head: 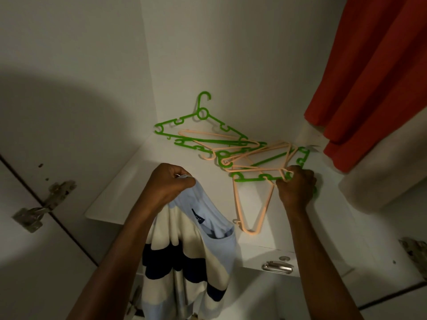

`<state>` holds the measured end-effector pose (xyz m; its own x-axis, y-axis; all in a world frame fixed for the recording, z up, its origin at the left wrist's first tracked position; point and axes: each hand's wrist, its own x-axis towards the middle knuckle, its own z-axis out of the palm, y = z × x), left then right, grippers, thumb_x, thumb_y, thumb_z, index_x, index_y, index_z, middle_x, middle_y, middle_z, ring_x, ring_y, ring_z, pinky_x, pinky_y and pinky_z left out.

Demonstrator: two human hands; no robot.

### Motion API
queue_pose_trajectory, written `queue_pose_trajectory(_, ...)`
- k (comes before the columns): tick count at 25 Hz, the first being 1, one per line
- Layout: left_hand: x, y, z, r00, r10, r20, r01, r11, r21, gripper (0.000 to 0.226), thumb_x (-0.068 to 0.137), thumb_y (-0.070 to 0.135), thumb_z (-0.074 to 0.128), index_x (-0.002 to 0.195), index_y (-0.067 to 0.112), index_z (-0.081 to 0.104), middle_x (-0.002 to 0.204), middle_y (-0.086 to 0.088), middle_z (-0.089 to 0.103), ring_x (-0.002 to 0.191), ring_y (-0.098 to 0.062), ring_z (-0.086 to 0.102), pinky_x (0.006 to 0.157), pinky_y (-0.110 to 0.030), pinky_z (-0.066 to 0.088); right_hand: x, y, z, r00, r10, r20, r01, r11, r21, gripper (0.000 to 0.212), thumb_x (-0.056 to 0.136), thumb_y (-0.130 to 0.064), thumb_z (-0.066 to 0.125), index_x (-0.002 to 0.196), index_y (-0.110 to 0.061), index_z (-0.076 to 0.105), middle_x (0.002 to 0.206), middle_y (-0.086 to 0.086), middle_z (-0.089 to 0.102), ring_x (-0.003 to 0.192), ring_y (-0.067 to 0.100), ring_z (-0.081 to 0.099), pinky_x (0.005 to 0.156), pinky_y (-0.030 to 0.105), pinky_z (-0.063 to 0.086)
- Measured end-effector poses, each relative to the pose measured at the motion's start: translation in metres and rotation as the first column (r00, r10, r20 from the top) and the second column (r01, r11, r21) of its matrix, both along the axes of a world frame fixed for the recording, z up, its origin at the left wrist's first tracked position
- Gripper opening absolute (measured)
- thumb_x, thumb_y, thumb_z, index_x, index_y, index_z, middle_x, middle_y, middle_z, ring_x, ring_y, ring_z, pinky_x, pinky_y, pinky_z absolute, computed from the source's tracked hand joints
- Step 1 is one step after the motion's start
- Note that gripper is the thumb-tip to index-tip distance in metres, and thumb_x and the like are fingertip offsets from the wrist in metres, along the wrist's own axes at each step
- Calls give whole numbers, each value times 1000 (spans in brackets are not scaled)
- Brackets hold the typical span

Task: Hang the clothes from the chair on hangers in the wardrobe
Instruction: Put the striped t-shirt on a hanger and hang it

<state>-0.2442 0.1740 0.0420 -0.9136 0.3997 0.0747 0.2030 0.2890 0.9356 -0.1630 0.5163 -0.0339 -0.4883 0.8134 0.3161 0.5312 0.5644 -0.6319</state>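
Left hand [167,184] grips shirt [196,248]; label [198,218] unreadable.

dark neck label [197,218] inside striped shirt [184,255], lettering too small to read

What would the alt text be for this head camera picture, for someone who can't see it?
A person's left hand holds up a striped shirt by its collar while the right hand grips tangled green and peach hangers lying on a white wardrobe shelf. A red garment hangs at the right.
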Motion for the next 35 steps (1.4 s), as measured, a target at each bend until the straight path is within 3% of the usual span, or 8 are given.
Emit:
queue_pose_trajectory(3, 1, 1, 2, 1000, -1, 17, 1, 1000, 11, 28, 55, 39, 70, 72, 18, 77, 84, -8, 77, 76, -12, 68, 76, -27, 52, -13, 17, -2, 948, 40, 315, -99, 980, 174, 52, 78, -27, 83, 127, -18, 66, 135, 18, 52, 123, 40, 44, 98, 49, 39)
queue_pose_trajectory(5, 1, 0, 1, 1000, -1, 22, 1, 1000, 14, 36, 50, 46, 68, 72, 19, 78, 80, -3, 77, 74, -8, 68, 75, -25, 53, -19, 20, -5, 927, 68, 369, -143, 973, 181, 41, 84, -23, 78, 123, -17, 69, 124, 19, 59, 116, 39, 50, 95, 47, 39)
queue_pose_trajectory(10, 3, -1, 1, 999, 18, 42, -19, 1000, 10, 14, 61, 29, 69, 70, 22, 77, 72, 7, 75, 71, -3, 68, 75, -25, 53, -17, 14, -4, 946, 121, 302, -158, 982, 102, 40, 82, -19, 81, 119, -11, 66, 115, 17, 65, 105, 38, 62, 80, 38, 44)
queue_pose_trajectory(14, 5, 1, 3, 999, 29, 42, -30, 999, 24, 18, 61, 28, 67, 72, 17, 77, 77, 0, 76, 72, -6, 67, 73, -24, 52, -16, 19, 10, 948, 167, 270, -187, 981, 49, 41, 77, -17, 86, 113, -8, 70, 112, 15, 72, 106, 35, 66, 88, 40, 51)
queue_pose_trajectory(17, 7, 1, 1, 996, 59, 65, -60, 998, 26, 23, 62, 27, 69, 76, 10, 78, 86, -12, 77, 71, -6, 65, 69, -19, 50, -12, 19, 25, 916, 117, 384, -193, 967, 166, 41, 76, -22, 87, 113, -11, 72, 108, 13, 72, 102, 33, 67, 87, 39, 52)
queue_pose_trajectory(23, 6, -1, -5, 996, 79, 36, -77, 996, -40, 9, 86, 4, 72, 80, 3, 79, 84, -11, 76, 63, 3, 63, 62, -12, 48, 3, 27, 39, 905, 49, 422, -204, 922, 330, 5, 80, -7, 78, 84, -9, 76, 90, 14, 68, 77, 31, 67, 65, 32, 52)
queue_pose_trajectory(30, 14, -7, -2, 998, 57, -17, -58, 995, -83, 56, 59, 47, 62, 63, -8, 56, 61, -5, 45, 59, -16, 47, 59, -27, 34, 15, 10, 36, 920, 31, 391, -240, 833, 498, 9, 81, -2, 71, 87, -8, 75, 100, 15, 63, 94, 36, 58, 65, 37, 53)
queue_pose_trajectory(35, 17, -12, 0, 996, 74, 40, -71, 995, -72, 46, 62, 40, 68, 71, -5, 71, 63, -3, 58, 61, -12, 55, 59, -24, 39, 20, -14, 70, 970, 74, 232, -181, 856, 484, 17, 96, -3, 59, 106, -7, 73, 91, 19, 71, 84, 39, 67, 64, 34, 46)
